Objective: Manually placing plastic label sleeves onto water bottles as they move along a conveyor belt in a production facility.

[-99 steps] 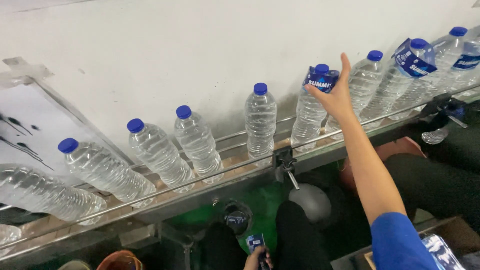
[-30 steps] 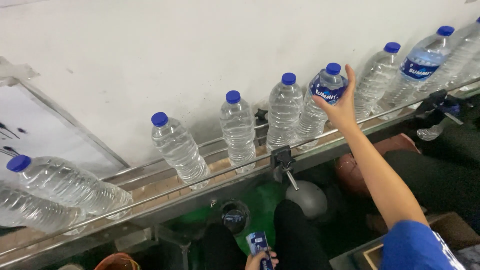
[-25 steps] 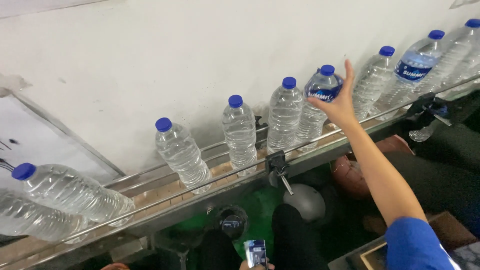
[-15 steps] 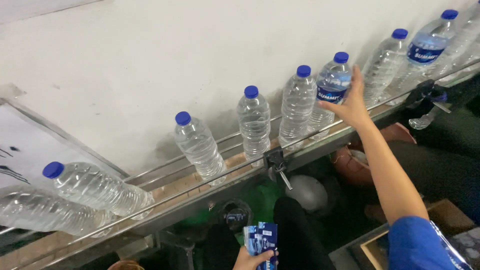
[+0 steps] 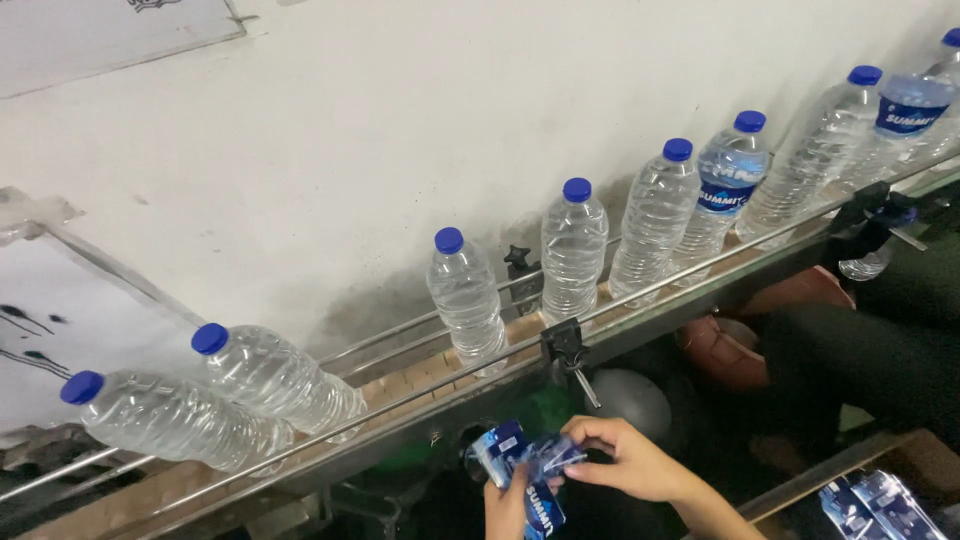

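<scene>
At the bottom middle of the frame both my hands meet on a small stack of blue label sleeves [image 5: 528, 478]. My left hand [image 5: 507, 505] comes up from the bottom edge and is closed around the lower part of the stack, holding it with its long side running roughly up and down in the frame. My right hand [image 5: 625, 462] reaches in from the lower right, its fingers [image 5: 588, 428] curled over the top of the stack and pinching at the uppermost sleeve, so it is gripping too, not open.

Above my hands, across the middle of the frame, a conveyor rail [image 5: 640, 290] climbs from lower left to upper right along a white wall [image 5: 400, 120]. Clear water bottles with blue caps stand on it. The bare bottle [image 5: 573, 245] straight above my hands stands upright, its long axis nearly vertical, and it lies up and a little right of the sleeves. My right hand is the nearer one to it. Left of it stands another bare bottle [image 5: 463, 300]; further right is a bottle already wearing a blue label [image 5: 725, 195].

At the lower left two bottles appear tipped towards the left edge [image 5: 190, 420]. A black clamp [image 5: 563, 345] sits on the rail just above my hands. At the lower right corner more sleeves [image 5: 880, 505] lie in a box
</scene>
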